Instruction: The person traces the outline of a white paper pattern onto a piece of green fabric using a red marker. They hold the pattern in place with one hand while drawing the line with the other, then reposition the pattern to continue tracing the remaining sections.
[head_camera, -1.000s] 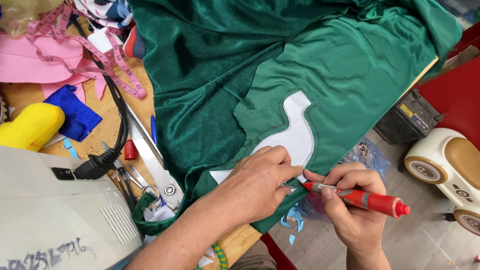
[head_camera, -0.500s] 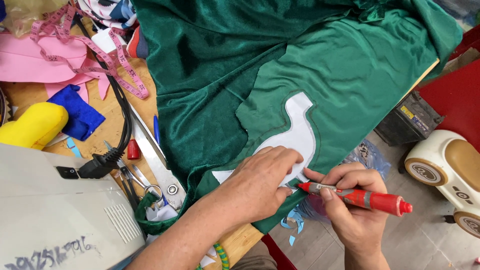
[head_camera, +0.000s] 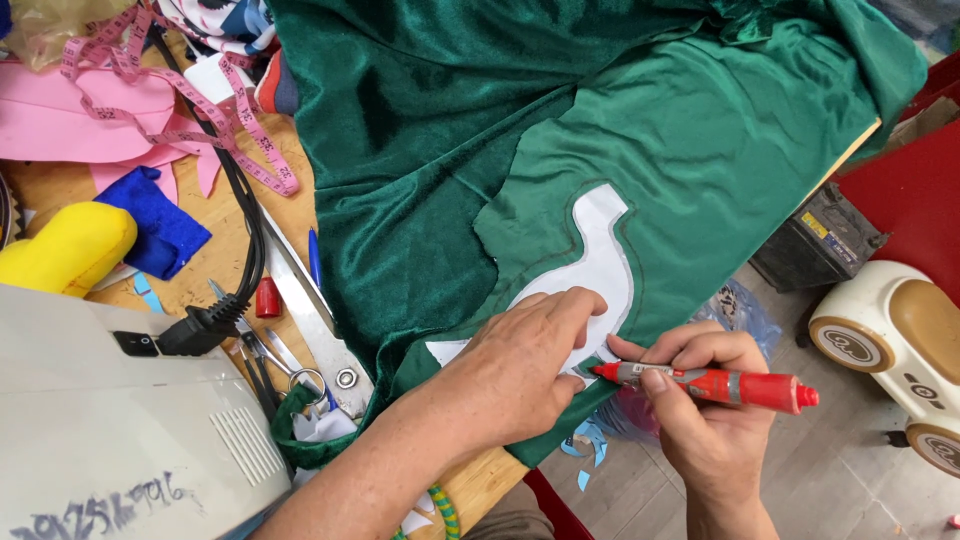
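Since a second ago the red marker has crept a little along the lower edge of the white paper pattern, and the left hand stays pressed flat on that pattern as before.

Taking the pattern as the landmark: it lies on the green velvet fabric, which spreads over the wooden table and hangs off its near edge. The left hand covers the pattern's lower end, palm down, fingers spread and released, gripping nothing, only pinning paper to cloth. Just right of the pattern's lower edge, the right hand is clenched around the marker, whose tip touches the fabric right at the paper's rim, close beside the left fingertips; the marker's red body points away to the right.

Left of the pattern, past the fold of the fabric, a metal ruler lies on the table with a blue pen beside it, then a small red cap, scissors and a black power plug with its cord. Farther left sit a blue cloth scrap, a yellow object, pink fabric and a pink measuring tape. Below and left of the pattern stands a pale sewing machine.

Right of the pattern, down on the floor, are a dark battery box and a cream toy car; what the box holds cannot be seen.
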